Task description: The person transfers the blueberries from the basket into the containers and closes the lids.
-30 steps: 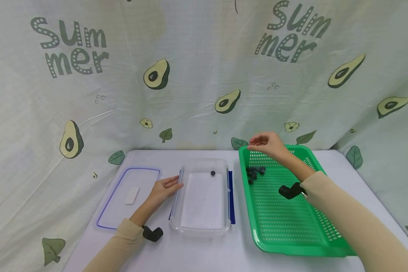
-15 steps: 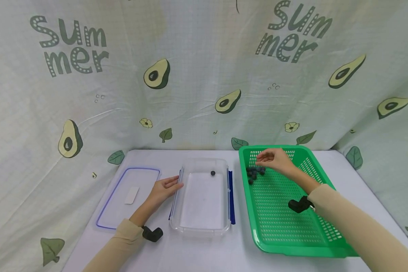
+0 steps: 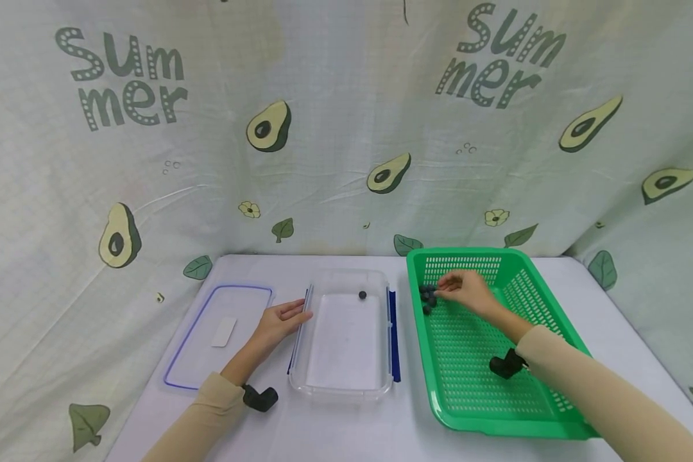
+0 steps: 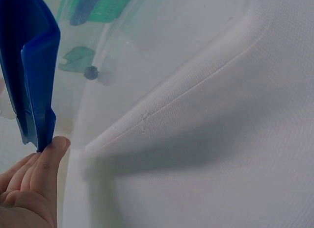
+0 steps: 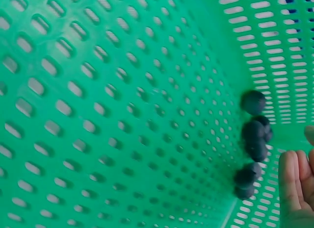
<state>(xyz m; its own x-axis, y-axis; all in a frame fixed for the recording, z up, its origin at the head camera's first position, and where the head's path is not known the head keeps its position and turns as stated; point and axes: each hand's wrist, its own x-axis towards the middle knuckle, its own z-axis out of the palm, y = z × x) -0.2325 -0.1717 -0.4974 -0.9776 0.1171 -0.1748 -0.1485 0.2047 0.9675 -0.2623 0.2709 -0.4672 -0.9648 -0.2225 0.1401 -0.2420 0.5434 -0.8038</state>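
A clear plastic container [image 3: 346, 346] with blue side latches stands mid-table, and one blueberry [image 3: 362, 295] lies toward its far end. My left hand [image 3: 283, 319] rests against the container's left side, its fingers fairly straight. In the left wrist view its fingertips are right at the lower end of a blue latch [image 4: 37, 71]. My right hand [image 3: 464, 290] is down in the far left part of a green basket [image 3: 485, 359]. Its fingertips are beside several blueberries [image 5: 254, 135], with a gap between thumb and fingers and no berry seen between them. The hand hides part of the berries in the head view.
A clear lid [image 3: 199, 359] with a blue seal and a white rectangle [image 3: 224, 332] lies on the table left of the container. The basket has raised, slotted walls. A printed cloth [image 3: 323, 128] hangs behind the table.
My right hand has come from above the basket's far left rim down into the basket, to the blueberries. The left hand and the container have stayed in place.
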